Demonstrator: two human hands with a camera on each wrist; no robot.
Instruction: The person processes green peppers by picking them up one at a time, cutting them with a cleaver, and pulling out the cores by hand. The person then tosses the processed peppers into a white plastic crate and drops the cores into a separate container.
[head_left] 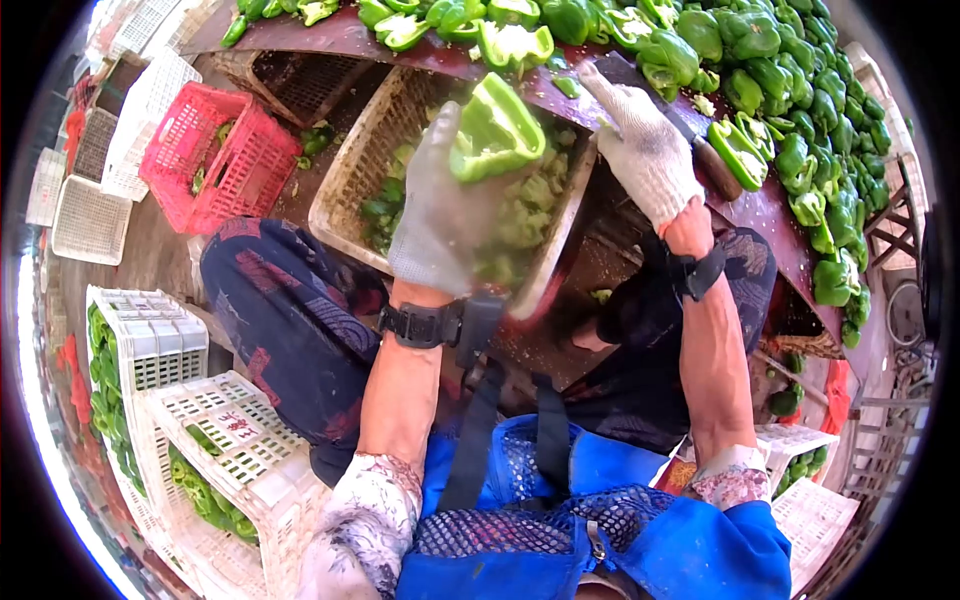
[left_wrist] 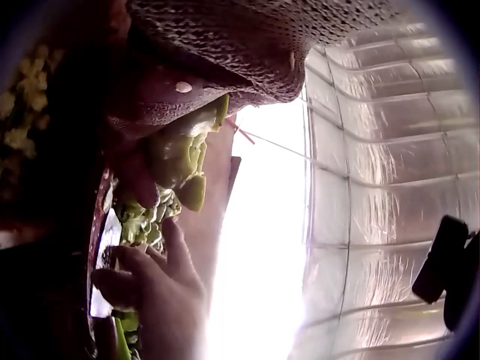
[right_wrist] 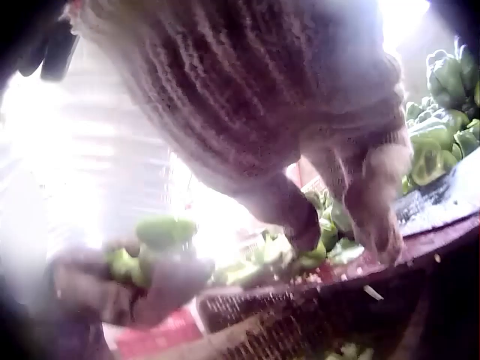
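My gloved left hand [head_left: 430, 215] holds a cut half of a green bell pepper [head_left: 497, 130], its pale inside showing, over a plastic crate [head_left: 345, 165]. The same pepper half [left_wrist: 180, 150] sits under the left fingers in the left wrist view. My gloved right hand [head_left: 645, 150] hovers at the table's edge with its index finger stretched out and nothing in its grip. In the right wrist view its fingers [right_wrist: 371, 202] point down toward the tabletop. A knife with a brown handle [head_left: 718, 168] lies on the table beside the right hand.
Whole green peppers [head_left: 750, 40] are heaped on the dark red table [head_left: 750, 215], with cut halves [head_left: 515, 45] along its near edge. Pepper cores fill the crate between my knees. A red basket [head_left: 215, 155] stands to the left, and white crates [head_left: 230, 430] with peppers are at lower left.
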